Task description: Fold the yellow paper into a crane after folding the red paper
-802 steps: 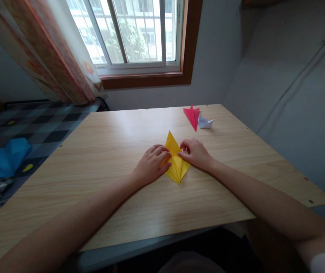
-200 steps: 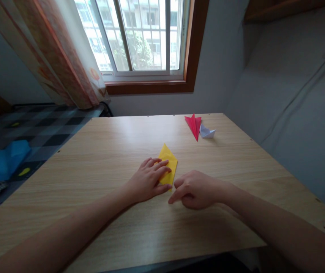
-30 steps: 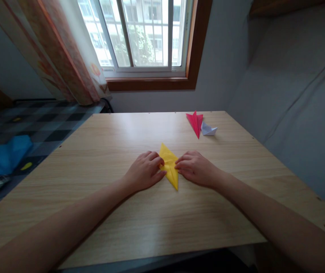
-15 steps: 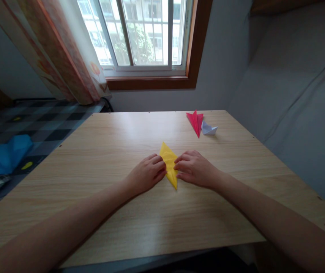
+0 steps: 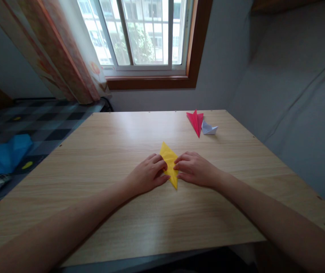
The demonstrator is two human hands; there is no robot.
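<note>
- The left hand (image 5: 148, 172) lies just left of the frame's centre, its grip narrow: bent fingers touch the left edge of the paper, and the thumb rests lower on it, a small gap between. Whether the edge is pinched, I cannot tell.
- The right hand (image 5: 198, 168) lies just right of centre, fingertips touching the paper's right edge, thumb slightly apart below them. I cannot tell whether this grip pinches it.
- Between the hands, at the centre of the frame, is the folded yellow paper, long and pointed (image 5: 170, 161), one tip toward the top and another toward the bottom, slightly right. The fingers hide part of both edges.
- Beneath is a pale wood-grain surface (image 5: 117, 146).
- Well above the right hand, right of upper centre, lies a pleated red paper dart (image 5: 195, 123); just beside its right edge sits a small white paper boat (image 5: 209, 129).
- At the left edge, a bright blue folded piece (image 5: 7, 153) lies on a checked bed (image 5: 57, 121).
- A brown-framed window (image 5: 192, 72) fills the upper centre, with an orange-and-cream curtain (image 5: 57, 57) at upper left.
</note>
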